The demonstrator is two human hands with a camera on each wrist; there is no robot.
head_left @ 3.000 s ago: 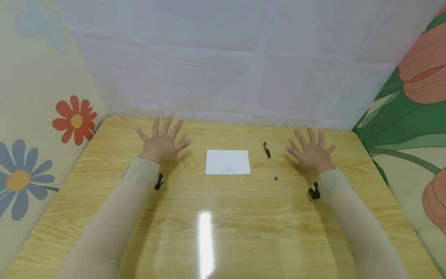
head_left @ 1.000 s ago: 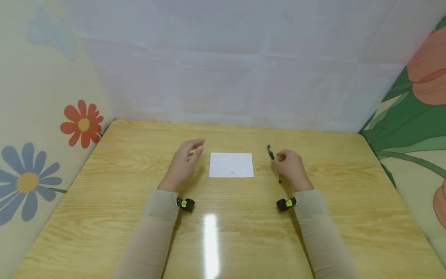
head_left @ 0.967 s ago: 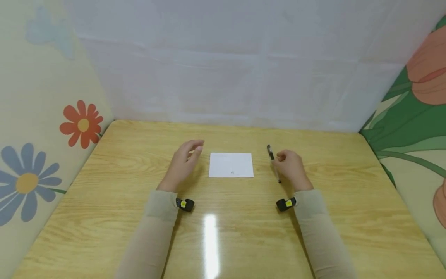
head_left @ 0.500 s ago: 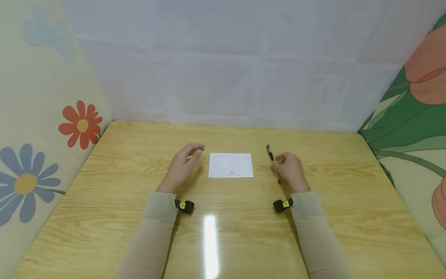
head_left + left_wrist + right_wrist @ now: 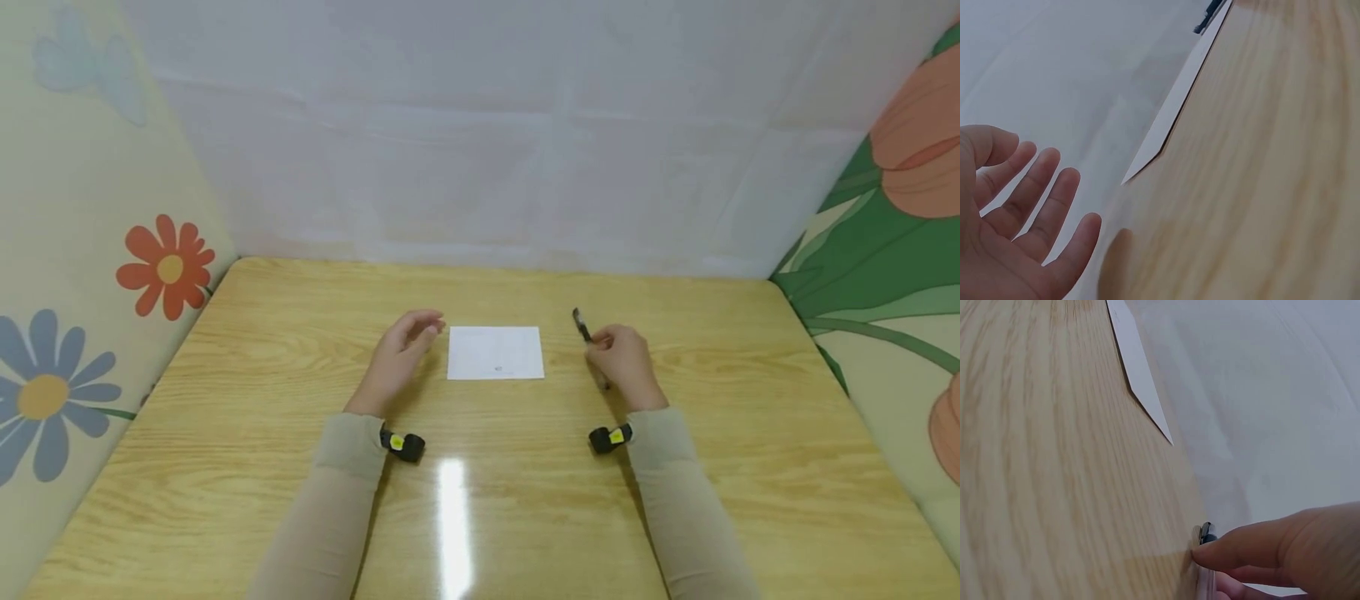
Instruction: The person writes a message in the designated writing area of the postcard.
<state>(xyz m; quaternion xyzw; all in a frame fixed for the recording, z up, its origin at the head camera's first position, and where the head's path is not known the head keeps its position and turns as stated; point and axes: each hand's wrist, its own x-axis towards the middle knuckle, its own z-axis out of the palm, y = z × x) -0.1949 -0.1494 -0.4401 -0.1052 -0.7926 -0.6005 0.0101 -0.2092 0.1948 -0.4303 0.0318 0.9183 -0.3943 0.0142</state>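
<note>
A white card (image 5: 495, 352) lies flat in the middle of the wooden table (image 5: 262, 467). A black-capped pen (image 5: 580, 321) lies to its right, pointing away from me. My right hand (image 5: 621, 357) rests over the pen, and in the right wrist view its fingertips (image 5: 1235, 547) pinch the pen (image 5: 1206, 534) near the cap. My left hand (image 5: 397, 354) hovers just left of the card with relaxed, slightly curved fingers and holds nothing. The left wrist view shows the open palm (image 5: 1016, 231), the card's edge (image 5: 1179, 100) and the pen's end (image 5: 1210, 11) beyond it.
Padded walls enclose the table: a white one (image 5: 487, 142) at the back, a flower-print one (image 5: 90, 275) at the left and a tulip-print one (image 5: 885, 250) at the right. Small black sensors with yellow dots (image 5: 401, 443) sit at both wrists.
Three seconds ago both hands lay spread flat and far apart. They have drawn inward, the left beside the card, the right onto the pen, where its fingers have curled.
</note>
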